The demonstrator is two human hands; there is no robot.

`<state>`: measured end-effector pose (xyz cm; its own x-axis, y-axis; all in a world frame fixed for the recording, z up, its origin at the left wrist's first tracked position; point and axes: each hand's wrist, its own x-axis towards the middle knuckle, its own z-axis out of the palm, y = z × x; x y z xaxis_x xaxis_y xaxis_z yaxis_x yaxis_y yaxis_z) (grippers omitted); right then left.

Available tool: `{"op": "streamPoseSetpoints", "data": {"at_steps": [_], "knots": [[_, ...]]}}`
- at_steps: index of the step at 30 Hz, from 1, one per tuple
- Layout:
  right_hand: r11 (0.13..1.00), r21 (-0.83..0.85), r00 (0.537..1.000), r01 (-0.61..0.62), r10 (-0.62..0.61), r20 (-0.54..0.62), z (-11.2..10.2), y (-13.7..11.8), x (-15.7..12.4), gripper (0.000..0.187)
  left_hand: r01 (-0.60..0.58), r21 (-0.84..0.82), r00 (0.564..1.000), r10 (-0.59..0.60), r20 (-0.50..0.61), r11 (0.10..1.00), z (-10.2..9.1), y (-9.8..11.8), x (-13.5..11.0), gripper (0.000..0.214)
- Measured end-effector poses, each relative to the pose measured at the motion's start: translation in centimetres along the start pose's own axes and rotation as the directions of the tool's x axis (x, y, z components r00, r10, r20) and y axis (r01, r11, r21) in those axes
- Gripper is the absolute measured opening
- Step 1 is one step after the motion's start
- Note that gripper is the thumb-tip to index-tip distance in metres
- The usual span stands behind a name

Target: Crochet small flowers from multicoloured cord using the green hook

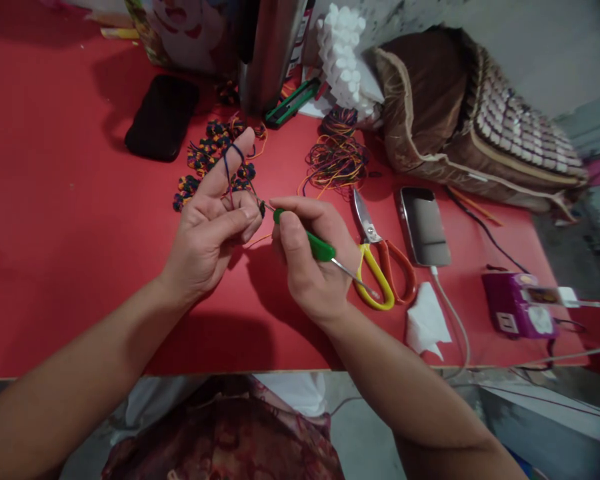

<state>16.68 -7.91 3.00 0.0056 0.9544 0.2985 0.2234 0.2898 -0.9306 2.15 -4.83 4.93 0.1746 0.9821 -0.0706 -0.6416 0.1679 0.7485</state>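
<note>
My left hand (215, 223) pinches a small dark piece of crochet (262, 209) between thumb and fingers. Its index finger points up with dark yarn (234, 148) looped round it. My right hand (313, 250) is wrapped round the green handle of a crochet hook (321, 247). The hook's front tip meets the crochet piece, while a thin metal end sticks out behind the hand. Beyond the left hand lie several finished crochet pieces (207, 153) in dark blue and orange. A tangle of multicoloured yarn (336, 160) lies past the right hand.
Scissors (373, 247) with yellow and red handles lie right of my right hand, near a charging phone (423, 227) and a tissue (427, 320). A black phone (163, 119), green cutter (293, 103), steel flask (270, 60), brown cushion (430, 100) and purple power strip (510, 303) surround the work.
</note>
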Motion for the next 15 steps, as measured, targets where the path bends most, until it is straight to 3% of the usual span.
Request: {"op": "streamPoseSetpoints", "data": {"at_steps": [3,6,8,11,15], "knots": [[0.966,-0.229,0.985,0.118,-0.144,-0.099,0.3,0.0,-0.6,0.029,0.053,-0.018,0.998,-0.054,-0.028,0.998,0.3,-0.2,-0.2,0.056],[0.925,-0.339,0.975,0.171,-0.209,-0.079,0.6,0.0,-0.7,0.032,0.13,-0.137,0.991,-0.134,-0.019,0.982,0.4,0.0,-0.1,0.056],[0.926,-0.316,0.967,0.206,-0.242,-0.079,0.6,0.1,-0.6,0.031,0.204,-0.201,0.978,-0.207,0.004,0.958,0.2,0.2,0.1,0.06],[0.955,-0.151,0.962,0.255,-0.266,-0.055,0.2,0.3,-0.5,0.024,0.278,-0.229,0.96,-0.277,0.036,0.933,-0.1,0.7,0.3,0.069],[0.971,-0.073,0.972,0.229,-0.233,-0.041,-0.1,0.6,-0.1,0.02,0.19,-0.141,0.982,-0.187,0.036,0.972,-0.3,0.9,0.4,0.078]]}}
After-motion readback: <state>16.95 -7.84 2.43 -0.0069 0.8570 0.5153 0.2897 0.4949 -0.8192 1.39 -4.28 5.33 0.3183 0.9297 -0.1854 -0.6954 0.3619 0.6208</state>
